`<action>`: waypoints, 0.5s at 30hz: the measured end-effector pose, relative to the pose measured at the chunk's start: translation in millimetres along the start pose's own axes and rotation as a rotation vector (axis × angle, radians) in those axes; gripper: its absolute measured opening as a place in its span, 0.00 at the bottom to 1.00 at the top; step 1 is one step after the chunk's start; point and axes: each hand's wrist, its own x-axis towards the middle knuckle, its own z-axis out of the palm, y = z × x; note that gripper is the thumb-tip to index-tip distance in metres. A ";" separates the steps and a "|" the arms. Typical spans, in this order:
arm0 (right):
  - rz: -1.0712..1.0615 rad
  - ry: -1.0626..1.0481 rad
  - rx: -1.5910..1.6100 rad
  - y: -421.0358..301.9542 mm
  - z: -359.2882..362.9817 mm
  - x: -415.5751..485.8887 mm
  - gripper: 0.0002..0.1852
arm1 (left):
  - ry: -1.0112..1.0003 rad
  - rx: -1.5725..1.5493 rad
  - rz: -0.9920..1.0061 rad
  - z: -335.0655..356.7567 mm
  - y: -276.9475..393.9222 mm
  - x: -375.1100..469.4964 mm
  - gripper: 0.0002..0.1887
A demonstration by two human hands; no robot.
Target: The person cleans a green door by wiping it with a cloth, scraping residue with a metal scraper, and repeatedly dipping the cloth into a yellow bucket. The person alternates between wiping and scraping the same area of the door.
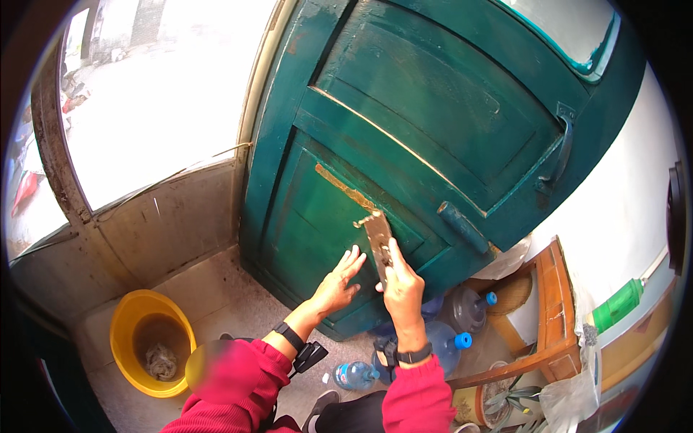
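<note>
My right hand [403,287] is closed around a flat, dirty scraper or putty knife [379,238], whose far edge touches the green painted wooden door [303,216]. Pale crumbs or curls of material cling to its tip. From there a narrow tan strip [346,188] of filler or bared surface runs up and left along the edge of the lower door panel. My left hand [337,287], with fingers spread and nothing in it, is just left of the tool, close to the door; whether it touches the door I cannot tell.
A yellow bucket [192,335] with murky water and a wet rag [161,361] stands on the floor at left. Below the door are large water bottles [466,309], a smaller plastic bottle [354,375], a wooden stand [557,314] and a potted plant [509,398]. A metal door handle [563,149] juts out at right.
</note>
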 end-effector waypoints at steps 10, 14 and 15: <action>-0.054 -0.068 -0.093 -5.0 27.4 31.0 0.29 | -0.028 -0.002 -0.001 -2.7 -3.9 0.8 0.44; -0.011 -0.054 -0.084 -7.4 -4.7 9.1 0.29 | -0.026 -0.029 -0.003 -6.1 -3.3 0.3 0.44; 0.019 -0.066 -0.090 -7.4 -9.9 5.6 0.29 | -0.039 -0.042 -0.015 -6.1 -3.0 -0.6 0.44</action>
